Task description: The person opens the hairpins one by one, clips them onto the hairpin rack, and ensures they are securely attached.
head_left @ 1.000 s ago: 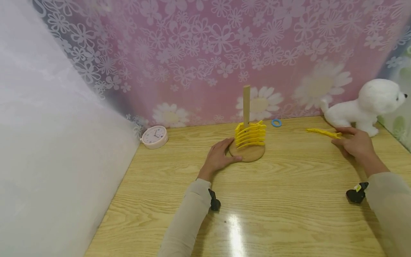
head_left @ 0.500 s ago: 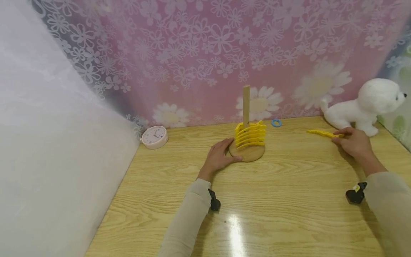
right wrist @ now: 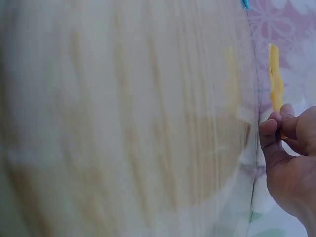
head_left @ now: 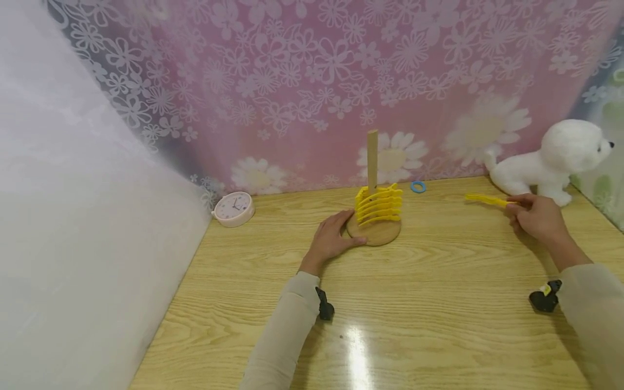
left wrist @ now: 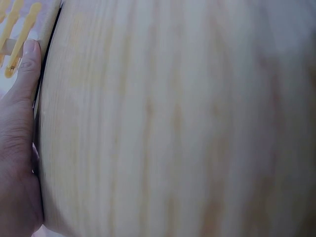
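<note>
In the head view, my left hand [head_left: 331, 238] holds the round wooden base [head_left: 382, 237] of a stand, thumb at the near edge and fingers round the left side. From the base rises an upright wooden post [head_left: 372, 160]. Several yellow plastic clips [head_left: 379, 206] sit stacked around its lower part. Over at the right, my right hand [head_left: 538, 216] pinches the end of another long, thin yellow clip [head_left: 485, 199] between thumb and fingers. It points left, away from the hand. The right wrist view shows this clip [right wrist: 275, 79] rising above the fingertips, its held end hidden by them.
A blue ring [head_left: 417, 187] lies near the table's back edge, between the stand and the right hand. Behind that hand stands a white plush dog [head_left: 551, 157]. At the back left is a pink round clock [head_left: 234, 209]. A flowered curtain [head_left: 302, 97] hangs behind the wooden table [head_left: 414, 314].
The clip in my right hand has turned and now looks straighter; the fingers have shifted over its end, hiding the forked tip seen earlier. My left hand stays on the base.
</note>
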Demonstrator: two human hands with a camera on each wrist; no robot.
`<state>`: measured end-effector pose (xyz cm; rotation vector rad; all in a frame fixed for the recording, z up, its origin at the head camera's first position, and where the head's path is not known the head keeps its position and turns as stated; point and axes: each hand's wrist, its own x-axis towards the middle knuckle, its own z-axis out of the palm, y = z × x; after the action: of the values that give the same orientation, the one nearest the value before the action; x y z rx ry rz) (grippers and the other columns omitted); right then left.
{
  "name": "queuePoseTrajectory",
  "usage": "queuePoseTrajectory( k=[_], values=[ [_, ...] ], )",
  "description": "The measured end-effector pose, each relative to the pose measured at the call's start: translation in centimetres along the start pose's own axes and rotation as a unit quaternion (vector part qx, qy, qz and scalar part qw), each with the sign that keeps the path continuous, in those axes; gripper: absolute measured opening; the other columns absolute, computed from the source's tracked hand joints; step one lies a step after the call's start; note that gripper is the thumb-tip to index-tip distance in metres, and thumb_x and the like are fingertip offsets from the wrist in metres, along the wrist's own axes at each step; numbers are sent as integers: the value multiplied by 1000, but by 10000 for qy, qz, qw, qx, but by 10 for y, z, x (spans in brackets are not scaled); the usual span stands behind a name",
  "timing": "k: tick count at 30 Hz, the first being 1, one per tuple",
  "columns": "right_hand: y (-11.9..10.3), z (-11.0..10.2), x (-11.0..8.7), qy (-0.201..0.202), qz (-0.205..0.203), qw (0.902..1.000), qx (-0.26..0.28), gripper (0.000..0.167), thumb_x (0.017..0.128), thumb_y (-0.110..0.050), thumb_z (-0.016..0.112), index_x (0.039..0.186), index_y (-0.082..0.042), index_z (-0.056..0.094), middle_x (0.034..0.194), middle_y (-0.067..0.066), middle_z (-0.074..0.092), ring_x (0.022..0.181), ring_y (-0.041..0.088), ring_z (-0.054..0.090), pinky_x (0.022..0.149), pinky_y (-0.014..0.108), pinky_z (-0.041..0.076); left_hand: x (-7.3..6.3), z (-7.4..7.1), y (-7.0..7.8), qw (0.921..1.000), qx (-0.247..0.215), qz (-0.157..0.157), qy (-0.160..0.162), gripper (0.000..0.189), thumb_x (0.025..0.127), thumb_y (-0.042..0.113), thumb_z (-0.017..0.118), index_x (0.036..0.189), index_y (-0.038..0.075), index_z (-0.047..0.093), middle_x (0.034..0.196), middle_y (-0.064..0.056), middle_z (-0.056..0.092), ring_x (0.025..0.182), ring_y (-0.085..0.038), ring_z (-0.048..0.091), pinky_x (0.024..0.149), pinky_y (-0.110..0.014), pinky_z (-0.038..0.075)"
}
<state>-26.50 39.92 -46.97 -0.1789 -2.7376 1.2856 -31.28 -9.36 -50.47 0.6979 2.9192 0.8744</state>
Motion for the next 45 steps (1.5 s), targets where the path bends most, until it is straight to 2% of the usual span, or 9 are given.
queuePoseTrajectory(
  k=[3,5,7,12,15,27,34,40,45],
  values=[
    [-6,3,0,229,-333,9987,-304,44,110,-24,51,131,14,59,84,11,71,61,7,59,52,26,52,-1,0,1,10000,10,-31,-22,98,86,76,67,165,31,31,167,6,37,154,-18,32,129,-42,20],
    [-13,6,-1,341,-489,9977,-318,42,110,-24,52,129,12,61,87,12,70,62,7,59,50,25,50,-1,0,1,10000,11,-66,-59,97,86,76,67,165,32,31,167,6,36,154,-18,31,129,-42,19],
    [-22,10,-1,460,-579,9969,-284,41,109,-26,54,129,10,62,86,6,69,63,7,60,49,25,48,-2,0,2,9999,15,-98,-87,97,87,76,67,166,33,30,167,6,35,155,-18,31,129,-41,18],
    [-45,20,-2,600,-721,9954,-205,41,108,-31,56,128,3,66,81,-18,63,63,14,62,45,28,46,-1,0,2,9999,-9,-99,-99,97,87,75,67,166,33,29,168,7,34,155,-16,30,129,-41,17],
    [-61,25,-3,566,-912,9941,-124,37,108,-29,57,126,2,67,79,-21,62,62,15,61,45,28,45,-1,0,2,9999,-33,-90,-96,97,87,75,67,166,33,29,168,6,34,155,-17,29,129,-42,17],
    [-121,50,-10,729,-1710,9825,121,21,103,-14,67,119,-3,74,72,-1,68,52,15,57,40,30,40,0,-2,1,10000,38,-8,-46,95,88,73,68,165,33,30,167,7,36,154,-17,32,129,-41,19],
    [-143,67,-6,697,-1799,9806,340,18,101,-4,67,116,-5,76,80,-11,72,49,18,56,39,30,40,0,-2,0,10000,11,-12,-52,94,88,72,69,165,32,31,167,6,35,154,-16,31,129,-42,19],
    [-157,85,-2,1052,-2154,9701,378,14,97,-3,72,109,-4,79,87,10,72,53,15,50,41,24,37,0,-3,1,9999,-42,-56,-82,95,88,71,69,165,32,31,168,5,35,155,-16,30,129,-43,17],
    [-166,100,3,1255,-2452,9602,453,13,95,0,75,105,-5,81,87,12,69,59,12,49,47,19,36,0,-3,1,9999,-59,-58,-114,96,88,72,68,166,31,30,169,4,33,155,-17,29,130,-43,16]
  ],
)
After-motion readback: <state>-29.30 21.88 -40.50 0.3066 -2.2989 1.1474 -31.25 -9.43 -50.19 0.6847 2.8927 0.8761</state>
